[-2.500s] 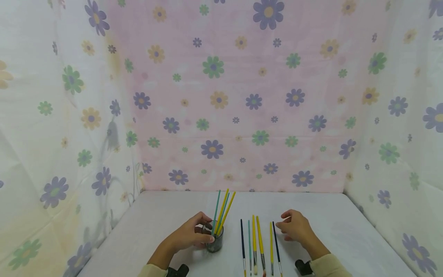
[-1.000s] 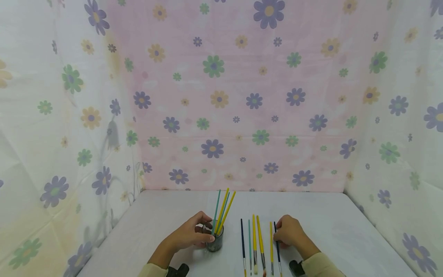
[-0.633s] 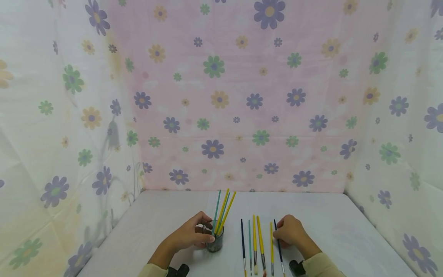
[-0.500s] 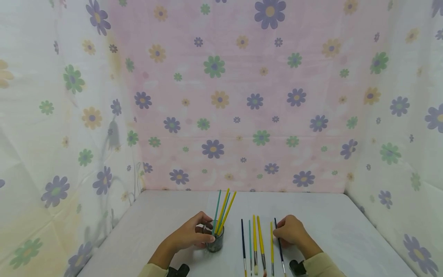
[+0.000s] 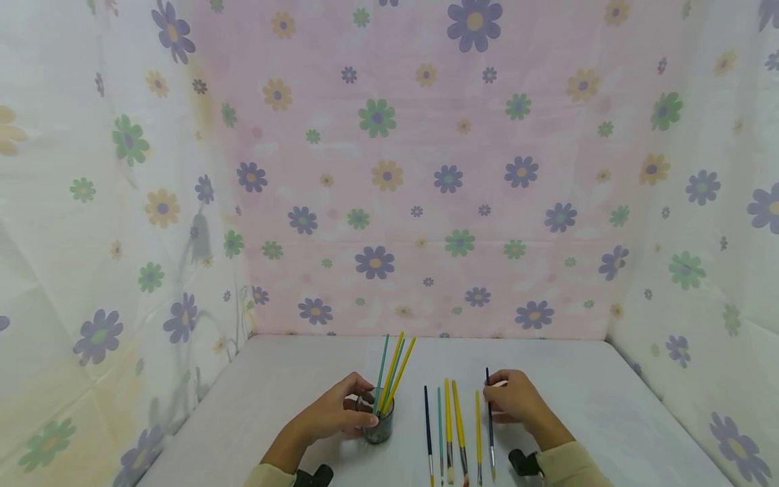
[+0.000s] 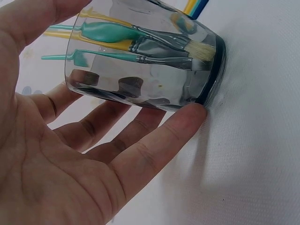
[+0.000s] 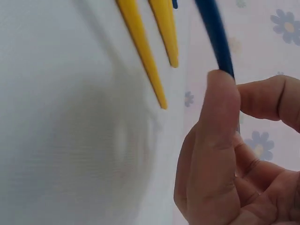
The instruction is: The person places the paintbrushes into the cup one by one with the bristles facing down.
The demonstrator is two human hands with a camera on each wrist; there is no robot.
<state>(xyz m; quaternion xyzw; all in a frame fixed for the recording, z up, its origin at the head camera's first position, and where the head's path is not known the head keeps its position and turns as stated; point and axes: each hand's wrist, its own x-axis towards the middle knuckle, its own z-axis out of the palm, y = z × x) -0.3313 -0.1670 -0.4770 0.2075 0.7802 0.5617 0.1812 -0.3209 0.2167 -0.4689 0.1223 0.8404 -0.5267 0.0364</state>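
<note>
My left hand (image 5: 333, 409) holds a clear drinking glass (image 5: 381, 433) that stands on the table, thumb and fingers around its side. Inside it, yellow and teal paintbrushes (image 6: 117, 33) lean bristles down, handles rising above the rim. My right hand (image 5: 522, 404) pinches a dark blue paintbrush (image 5: 490, 427) by its handle between thumb and index finger. In the right wrist view, the blue handle (image 7: 216, 33) is raised off the white surface, with the thumb against it. A yellow paintbrush (image 5: 478, 426) lies just left of it.
Left of that yellow brush, more paintbrushes lie in a row: two yellow ones (image 5: 459, 423), a teal one (image 5: 440, 423) and another dark blue one (image 5: 428, 419). The white table (image 5: 608, 412) ends at a flowered curtain (image 5: 414, 203) behind and at both sides.
My right hand has come in from beside the dark blue paintbrush, pinched its handle and lifted it slightly up and away from the row. The left hand and glass have stayed put.
</note>
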